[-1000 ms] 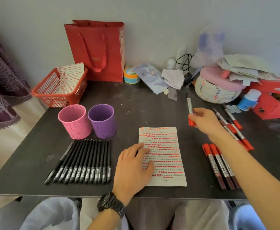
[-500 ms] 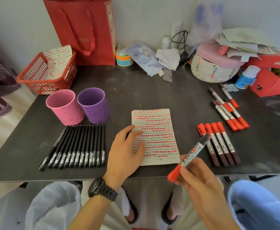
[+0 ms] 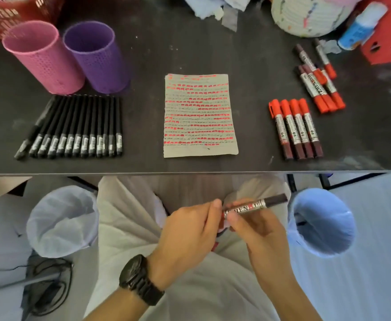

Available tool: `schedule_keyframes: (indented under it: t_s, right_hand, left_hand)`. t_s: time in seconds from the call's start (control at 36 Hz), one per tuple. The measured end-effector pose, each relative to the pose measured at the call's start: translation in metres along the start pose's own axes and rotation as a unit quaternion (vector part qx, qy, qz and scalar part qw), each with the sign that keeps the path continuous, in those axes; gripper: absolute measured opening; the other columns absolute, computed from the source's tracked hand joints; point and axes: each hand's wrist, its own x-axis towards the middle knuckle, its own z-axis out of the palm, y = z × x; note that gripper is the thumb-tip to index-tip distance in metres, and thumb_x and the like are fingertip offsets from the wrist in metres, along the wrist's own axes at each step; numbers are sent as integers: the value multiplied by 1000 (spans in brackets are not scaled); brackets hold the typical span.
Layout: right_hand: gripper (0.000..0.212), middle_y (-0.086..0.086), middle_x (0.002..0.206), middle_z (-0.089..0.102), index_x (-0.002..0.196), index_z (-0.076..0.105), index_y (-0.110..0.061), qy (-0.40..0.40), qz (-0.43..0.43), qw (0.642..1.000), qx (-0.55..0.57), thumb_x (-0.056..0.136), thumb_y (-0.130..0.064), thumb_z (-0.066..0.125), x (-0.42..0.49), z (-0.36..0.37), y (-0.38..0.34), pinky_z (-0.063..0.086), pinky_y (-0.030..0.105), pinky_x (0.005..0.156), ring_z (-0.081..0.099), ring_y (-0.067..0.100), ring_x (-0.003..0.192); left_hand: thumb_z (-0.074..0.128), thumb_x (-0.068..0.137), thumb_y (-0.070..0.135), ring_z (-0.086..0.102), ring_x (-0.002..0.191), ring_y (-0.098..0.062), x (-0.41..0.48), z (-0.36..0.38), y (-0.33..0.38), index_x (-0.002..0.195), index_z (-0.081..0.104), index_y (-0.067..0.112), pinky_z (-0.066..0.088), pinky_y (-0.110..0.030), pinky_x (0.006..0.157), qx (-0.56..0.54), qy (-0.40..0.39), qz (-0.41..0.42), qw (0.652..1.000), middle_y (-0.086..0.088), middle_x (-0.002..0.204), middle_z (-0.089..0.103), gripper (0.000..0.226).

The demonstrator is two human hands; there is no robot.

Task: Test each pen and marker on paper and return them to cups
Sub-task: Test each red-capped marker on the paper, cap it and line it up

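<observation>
i had the marker (image 3: 254,208) over my lap, below the table (image 3: 213,54) edge. my right hand (image 3: 259,230) pinched its barrel, my left hand (image 3: 187,230) gripped its mostly hidden red end. the paper (image 3: 200,115) lay on the table beyond.

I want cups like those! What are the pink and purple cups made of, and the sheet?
Pink cup and purple cup: probably plastic, matte, walls full of tiny holes; painted metal mesh is possible. Sheet: paper, dull and thin, lying flat, covered in red dashes.
</observation>
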Motion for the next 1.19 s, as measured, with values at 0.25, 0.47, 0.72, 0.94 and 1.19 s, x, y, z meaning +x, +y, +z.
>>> schedule_keyframes:
  t_s: [0.25, 0.47, 0.72, 0.94, 1.19]
  right_hand:
    - [24, 0, 64, 46, 68, 56, -15, 85, 159, 899, 400, 90, -23, 58, 13, 27, -9, 45, 32, 70, 49, 18, 63]
    - [44, -4, 54, 29, 52, 40, -20, 136, 143, 863, 465, 94, -26, 55, 23, 41, -25, 36, 29, 60, 29, 14, 49]
    - [52, -5, 42, 17, 47, 25, -23, 44, 137, 915, 378, 80, -26, 64, 36, 11, -36, 25, 27, 43, 15, 14, 38]
    - [55, -7, 44, 16, 51, 24, -26, -200, 101, 892, 393, 78, -27, 71, 40, 10, -45, 23, 23, 44, 12, 15, 40]
    - [52, -9, 46, 22, 53, 27, -24, -117, -20, 902, 415, 103, -36, 38, 81, -35, -90, 27, 24, 51, 24, 9, 41]
  left_hand:
    - [23, 90, 50, 55, 58, -24, -3, 22, -8, 53, 30, 29, 45, -42, 54, 4, 24, -84, 996, 4, 52, 51, 43]
    - [23, 95, 53, 52, 56, -17, 5, 24, 0, 51, 34, 26, 40, -36, 53, -6, 71, -94, 993, 6, 53, 55, 53]
    - [13, 92, 48, 46, 52, -17, 7, 20, 23, 53, 36, 20, 35, -37, 55, -29, -11, -72, 997, 6, 48, 45, 54]
    - [38, 102, 23, 37, 48, -16, 1, -1, 26, 45, 47, 34, 26, -26, 49, -195, -71, -118, 971, 8, 41, 41, 59]
    - [37, 103, 49, 32, 47, -11, -6, -19, -24, 46, 34, 20, 30, -25, 53, -267, -48, -281, 921, 7, 46, 33, 64]
